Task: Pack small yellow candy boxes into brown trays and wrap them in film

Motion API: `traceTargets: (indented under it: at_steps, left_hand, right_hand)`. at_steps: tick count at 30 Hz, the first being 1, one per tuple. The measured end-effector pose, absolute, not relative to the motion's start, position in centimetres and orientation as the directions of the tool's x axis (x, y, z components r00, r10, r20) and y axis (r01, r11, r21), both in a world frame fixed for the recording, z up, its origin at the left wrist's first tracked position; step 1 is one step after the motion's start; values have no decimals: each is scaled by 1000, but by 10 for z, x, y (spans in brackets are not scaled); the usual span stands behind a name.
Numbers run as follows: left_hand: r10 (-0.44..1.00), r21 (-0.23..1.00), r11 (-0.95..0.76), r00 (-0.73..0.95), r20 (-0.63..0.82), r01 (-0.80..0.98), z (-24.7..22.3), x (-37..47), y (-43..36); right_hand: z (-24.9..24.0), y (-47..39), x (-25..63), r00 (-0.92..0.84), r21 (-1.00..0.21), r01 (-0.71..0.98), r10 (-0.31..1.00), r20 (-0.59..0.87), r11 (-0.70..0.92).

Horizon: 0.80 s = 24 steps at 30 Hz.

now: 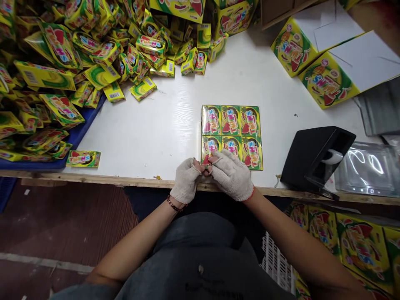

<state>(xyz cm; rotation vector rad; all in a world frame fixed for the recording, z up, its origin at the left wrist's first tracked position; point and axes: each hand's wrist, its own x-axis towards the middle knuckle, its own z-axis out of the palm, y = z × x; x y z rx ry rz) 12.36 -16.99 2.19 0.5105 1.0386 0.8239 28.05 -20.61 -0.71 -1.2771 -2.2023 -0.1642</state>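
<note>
In front of me on the white table lies a flat pack of small green and yellow boxes (231,121), set in two rows of three, with a shiny clear edge along its left side. My left hand (185,179), in a white knitted glove with bare fingertips, pinches at the pack's near left corner. My right hand (231,175), gloved alike, meets it there with thumb and fingers closed, while its back covers part of the near row. Whatever is between the fingertips is too small to make out.
A blue tray (90,121) heaped with loose small boxes fills the left, spilling onto the table. One single box (83,158) lies by the near edge. At right stand a black tape dispenser (312,158), clear plastic trays (365,166) and larger printed cartons (331,81).
</note>
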Motion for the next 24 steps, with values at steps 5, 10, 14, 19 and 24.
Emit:
traceTargets:
  at_steps: [5, 10, 14, 19, 24]
  left_hand:
    - [785, 668, 620, 318, -532, -411, 14, 120, -169]
    - [743, 731, 653, 359, -566, -198, 25, 116, -153]
    - [683, 730, 681, 415, -602, -62, 33, 114, -145]
    - [648, 586, 755, 472, -598, -293, 27, 116, -151]
    - [673, 545, 739, 482, -562, -396, 18, 121, -158]
  right_hand:
    - [-3, -205, 281, -397, -184, 812, 756, 520, 554]
    - [-2, -205, 281, -357, -209, 827, 774, 523, 523]
    - [-3, -203, 277, -347, -153, 838, 729, 590, 523]
    - [-5, -200, 274, -335, -156, 825, 691, 640, 544]
    - [-9, -197, 279, -361, -161, 780, 644, 674, 605]
